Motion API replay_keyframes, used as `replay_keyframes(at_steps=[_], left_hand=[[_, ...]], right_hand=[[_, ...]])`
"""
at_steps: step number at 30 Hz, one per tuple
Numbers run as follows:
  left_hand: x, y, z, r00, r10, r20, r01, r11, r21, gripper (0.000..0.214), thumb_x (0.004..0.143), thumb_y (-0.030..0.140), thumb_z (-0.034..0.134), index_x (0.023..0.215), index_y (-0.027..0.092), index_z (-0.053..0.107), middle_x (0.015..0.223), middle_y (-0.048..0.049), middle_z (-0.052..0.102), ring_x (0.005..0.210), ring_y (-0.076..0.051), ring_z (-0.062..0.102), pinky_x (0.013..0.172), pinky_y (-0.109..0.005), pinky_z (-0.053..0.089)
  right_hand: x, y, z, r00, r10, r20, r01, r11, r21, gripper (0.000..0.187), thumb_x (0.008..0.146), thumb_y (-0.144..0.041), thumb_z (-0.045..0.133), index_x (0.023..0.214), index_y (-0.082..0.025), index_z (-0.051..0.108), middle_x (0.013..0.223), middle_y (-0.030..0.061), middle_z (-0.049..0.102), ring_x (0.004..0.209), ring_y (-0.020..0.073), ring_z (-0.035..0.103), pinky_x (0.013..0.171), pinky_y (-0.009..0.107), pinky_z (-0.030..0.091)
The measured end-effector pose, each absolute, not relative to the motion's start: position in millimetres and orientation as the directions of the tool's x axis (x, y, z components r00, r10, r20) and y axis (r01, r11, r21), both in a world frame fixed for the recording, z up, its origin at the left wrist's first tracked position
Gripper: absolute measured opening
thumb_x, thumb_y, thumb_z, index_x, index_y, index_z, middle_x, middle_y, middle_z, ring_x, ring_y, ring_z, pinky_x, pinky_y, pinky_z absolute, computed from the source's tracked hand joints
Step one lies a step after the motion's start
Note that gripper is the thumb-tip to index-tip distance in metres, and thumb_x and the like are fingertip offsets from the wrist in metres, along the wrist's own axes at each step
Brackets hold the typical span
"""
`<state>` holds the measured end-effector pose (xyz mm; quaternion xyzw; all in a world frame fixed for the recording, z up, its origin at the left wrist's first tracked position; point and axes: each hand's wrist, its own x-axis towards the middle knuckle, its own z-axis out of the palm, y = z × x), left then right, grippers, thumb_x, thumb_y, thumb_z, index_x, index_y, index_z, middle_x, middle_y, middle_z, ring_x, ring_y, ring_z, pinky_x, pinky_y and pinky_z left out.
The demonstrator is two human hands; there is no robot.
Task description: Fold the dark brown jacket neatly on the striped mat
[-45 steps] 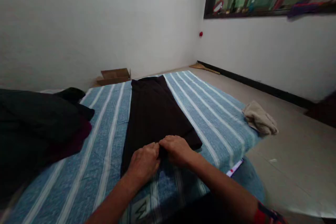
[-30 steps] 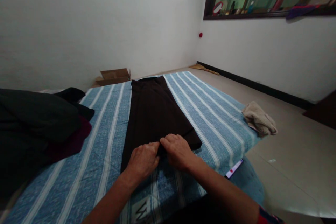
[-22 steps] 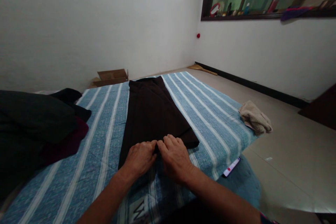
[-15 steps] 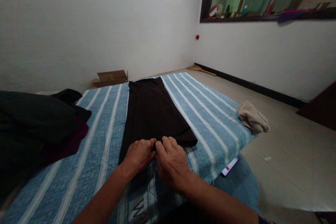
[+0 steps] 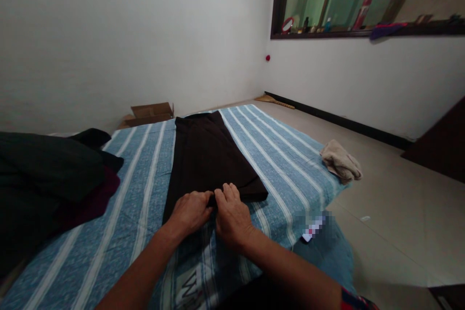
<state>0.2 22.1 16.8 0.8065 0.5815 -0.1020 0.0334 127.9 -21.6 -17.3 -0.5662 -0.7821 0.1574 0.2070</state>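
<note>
A long dark brown garment (image 5: pixel 207 155) lies flat along a blue and white striped mat (image 5: pixel 290 164). Both hands rest side by side at its near hem. My left hand (image 5: pixel 189 210) has its fingers curled onto the hem edge, gripping the cloth. My right hand (image 5: pixel 230 213) lies next to it with fingers bent down on the same edge, pinching the fabric. The fingertips of the two hands touch at the middle of the hem.
A heap of dark and maroon clothes (image 5: pixel 51 179) covers the mat's left side. A beige cloth (image 5: pixel 339 161) lies at the mat's right edge. A flattened cardboard box (image 5: pixel 148 112) sits by the far wall. A window ledge (image 5: pixel 363 31) holds small items.
The view has drifted right and down a little. Both hands stay together on the garment's near hem, shifting slightly left along it; the garment lies as before.
</note>
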Motion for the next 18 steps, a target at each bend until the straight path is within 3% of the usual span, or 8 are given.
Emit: replay_keyframes(at_steps=[4,8,14,18], left_hand=[[1,22,18,0.307,0.933,-0.188,0.942,-0.326,-0.077,0.03,0.079,0.024,0.046,0.104,0.023,0.062,0.093,-0.0088,0.07,0.089,-0.025,0.065,0.075,-0.034,0.047],[0,22,19,0.312,0.933,-0.179,0.945,-0.324,-0.046,0.028,0.079,0.025,0.045,0.1,0.023,0.064,0.092,-0.0095,0.07,0.088,-0.027,0.065,0.073,-0.035,0.047],[-1,23,18,0.319,0.929,-0.19,0.943,-0.33,-0.032,0.029,0.079,0.026,0.045,0.101,0.024,0.065,0.093,-0.0095,0.07,0.09,-0.028,0.065,0.075,-0.036,0.047],[0,21,18,0.326,0.926,-0.189,0.94,-0.338,-0.036,0.029,0.079,0.027,0.045,0.1,0.023,0.065,0.093,-0.0104,0.07,0.09,-0.029,0.065,0.075,-0.038,0.048]], right_hand=[[130,-10,-17,-0.27,0.946,0.18,0.852,0.322,-0.413,0.04,0.078,-0.012,0.045,0.118,-0.017,0.044,0.13,0.013,0.041,0.126,0.0272,0.029,0.08,0.037,0.05],[133,0,-13,-0.319,0.931,0.175,0.882,0.359,-0.303,0.024,0.08,-0.013,0.044,0.102,-0.019,0.05,0.109,0.0086,0.051,0.103,0.0227,0.047,0.067,0.031,0.051],[136,11,-9,-0.426,0.896,0.125,0.872,0.444,-0.208,0.017,0.082,-0.016,0.046,0.096,-0.018,0.056,0.096,0.0061,0.056,0.089,0.0205,0.054,0.064,0.03,0.049],[139,13,-7,-0.453,0.882,0.126,0.863,0.47,-0.185,0.017,0.082,-0.016,0.046,0.095,-0.018,0.057,0.097,0.0063,0.056,0.086,0.0202,0.055,0.062,0.03,0.048]])
